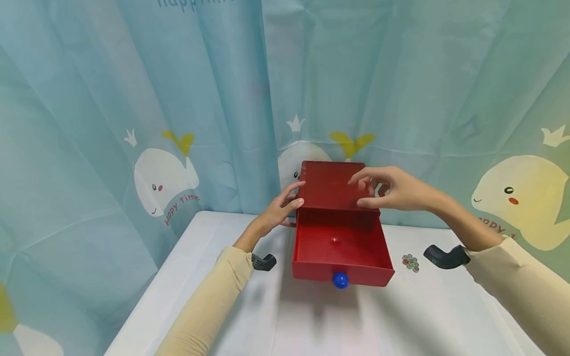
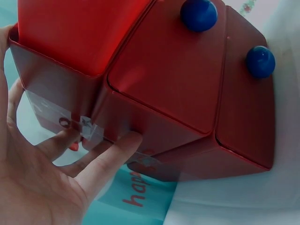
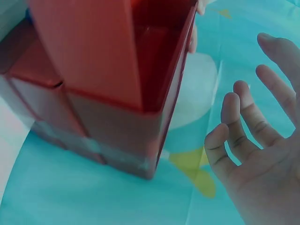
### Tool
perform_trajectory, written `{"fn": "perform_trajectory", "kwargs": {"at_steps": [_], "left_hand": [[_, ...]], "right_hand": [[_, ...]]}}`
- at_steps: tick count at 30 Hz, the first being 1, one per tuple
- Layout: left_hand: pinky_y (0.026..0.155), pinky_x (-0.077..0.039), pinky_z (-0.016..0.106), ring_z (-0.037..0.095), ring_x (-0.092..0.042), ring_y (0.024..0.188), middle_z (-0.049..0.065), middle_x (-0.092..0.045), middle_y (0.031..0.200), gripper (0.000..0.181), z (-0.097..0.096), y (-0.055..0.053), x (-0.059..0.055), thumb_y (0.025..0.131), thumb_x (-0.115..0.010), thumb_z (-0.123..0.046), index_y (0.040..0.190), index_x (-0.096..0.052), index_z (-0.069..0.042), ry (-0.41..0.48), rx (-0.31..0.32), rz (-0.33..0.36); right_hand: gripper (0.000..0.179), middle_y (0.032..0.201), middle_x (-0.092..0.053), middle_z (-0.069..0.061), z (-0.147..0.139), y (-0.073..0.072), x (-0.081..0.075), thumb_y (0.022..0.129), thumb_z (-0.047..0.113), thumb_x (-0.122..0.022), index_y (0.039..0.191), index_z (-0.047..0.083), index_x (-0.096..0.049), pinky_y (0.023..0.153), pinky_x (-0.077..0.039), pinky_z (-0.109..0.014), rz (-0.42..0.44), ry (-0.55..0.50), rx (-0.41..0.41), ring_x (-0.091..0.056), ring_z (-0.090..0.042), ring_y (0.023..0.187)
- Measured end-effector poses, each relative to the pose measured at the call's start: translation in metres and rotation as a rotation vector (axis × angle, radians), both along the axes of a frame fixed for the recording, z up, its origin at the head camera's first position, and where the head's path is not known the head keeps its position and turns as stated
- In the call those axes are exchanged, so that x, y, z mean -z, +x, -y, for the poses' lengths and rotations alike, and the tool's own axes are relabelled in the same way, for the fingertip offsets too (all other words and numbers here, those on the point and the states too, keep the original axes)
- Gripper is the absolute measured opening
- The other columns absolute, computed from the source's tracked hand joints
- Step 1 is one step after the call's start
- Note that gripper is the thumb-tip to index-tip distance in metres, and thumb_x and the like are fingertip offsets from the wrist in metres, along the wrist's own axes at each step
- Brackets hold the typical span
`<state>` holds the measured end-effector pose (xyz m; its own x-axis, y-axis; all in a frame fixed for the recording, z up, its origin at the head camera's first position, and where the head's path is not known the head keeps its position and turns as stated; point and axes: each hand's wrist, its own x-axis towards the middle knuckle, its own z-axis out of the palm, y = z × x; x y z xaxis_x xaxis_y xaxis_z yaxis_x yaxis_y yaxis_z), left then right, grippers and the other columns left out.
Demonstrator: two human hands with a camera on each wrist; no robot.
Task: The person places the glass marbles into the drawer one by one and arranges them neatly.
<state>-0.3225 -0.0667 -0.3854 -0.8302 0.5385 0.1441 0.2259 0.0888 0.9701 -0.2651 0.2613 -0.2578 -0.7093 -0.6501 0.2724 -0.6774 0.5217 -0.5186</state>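
Note:
A red plastic drawer cabinet (image 1: 331, 184) stands on the table, several drawers stacked, with clear tape along its side. Its top drawer (image 1: 343, 273) is pulled well out toward me and has a round blue knob (image 1: 340, 280). Two lower drawer fronts, each with a blue knob (image 2: 260, 62), are flush in the left wrist view. My left hand (image 1: 277, 213) rests on the cabinet's left side, its fingers extended along the wall and taped edge. Over the right edge of the cabinet top hovers my right hand (image 1: 392, 189), fingers loosely bent; the right wrist view shows it apart from the cabinet.
A small cluster of round glassy pieces (image 1: 410, 263) lies on the white tabletop (image 1: 320, 326) to the right of the drawer. Behind the table hangs a blue-green curtain (image 1: 222, 99) printed with whales. Dark wrist mounts (image 1: 447, 257) stick out below both forearms.

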Motion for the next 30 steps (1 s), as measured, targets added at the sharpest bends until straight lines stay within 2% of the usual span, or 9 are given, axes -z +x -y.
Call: {"fn": "perform_trajectory", "kwargs": {"at_steps": [11, 15, 19, 22, 30], "left_hand": [[0.087, -0.059, 0.055, 0.036, -0.045, 0.139, 0.011, -0.035, 0.16, 0.062, -0.001, -0.001, -0.001, 0.101, -0.053, -0.035, 0.158, -0.032, -0.041, -0.009, -0.008, 0.001], [0.087, -0.059, 0.056, 0.036, -0.045, 0.139, 0.01, -0.034, 0.161, 0.061, -0.001, -0.001, 0.0, 0.101, -0.054, -0.037, 0.158, -0.033, -0.042, -0.013, -0.009, 0.003], [0.088, -0.058, 0.056, 0.038, -0.046, 0.138, 0.011, -0.034, 0.161, 0.062, -0.001, -0.002, 0.001, 0.101, -0.054, -0.038, 0.159, -0.032, -0.041, -0.012, -0.004, 0.005], [0.088, -0.058, 0.056, 0.038, -0.045, 0.138, 0.011, -0.034, 0.161, 0.063, -0.001, -0.001, 0.001, 0.1, -0.054, -0.038, 0.159, -0.031, -0.041, -0.016, -0.004, 0.004], [0.088, -0.058, 0.056, 0.037, -0.044, 0.14, 0.01, -0.033, 0.163, 0.062, 0.0, -0.003, 0.002, 0.101, -0.054, -0.037, 0.159, -0.032, -0.04, -0.017, -0.011, 0.002]], "right_hand": [[0.042, 0.096, -0.064, 0.001, -0.039, 0.012, 0.01, 0.086, 0.008, -0.083, 0.125, 0.017, -0.069, 0.063, -0.054, -0.025, -0.047, -0.059, 0.044, -0.063, -0.015, 0.076], [0.042, 0.09, -0.065, 0.001, -0.048, 0.016, 0.015, 0.086, 0.009, -0.083, 0.125, 0.02, -0.068, 0.064, -0.055, -0.025, -0.039, -0.065, 0.095, -0.064, -0.015, 0.075], [0.042, 0.093, -0.065, 0.0, -0.056, 0.021, 0.02, 0.087, 0.01, -0.083, 0.125, 0.022, -0.068, 0.065, -0.055, -0.026, -0.026, -0.068, 0.139, -0.065, -0.015, 0.077], [0.043, 0.099, -0.065, 0.0, -0.061, 0.023, 0.023, 0.086, 0.009, -0.083, 0.125, 0.021, -0.068, 0.065, -0.055, -0.026, -0.028, -0.074, 0.15, -0.066, -0.015, 0.078], [0.045, 0.101, -0.066, 0.002, -0.07, 0.024, 0.031, 0.086, 0.006, -0.082, 0.127, 0.017, -0.068, 0.066, -0.055, -0.025, -0.049, -0.078, 0.141, -0.066, -0.014, 0.078]]}}
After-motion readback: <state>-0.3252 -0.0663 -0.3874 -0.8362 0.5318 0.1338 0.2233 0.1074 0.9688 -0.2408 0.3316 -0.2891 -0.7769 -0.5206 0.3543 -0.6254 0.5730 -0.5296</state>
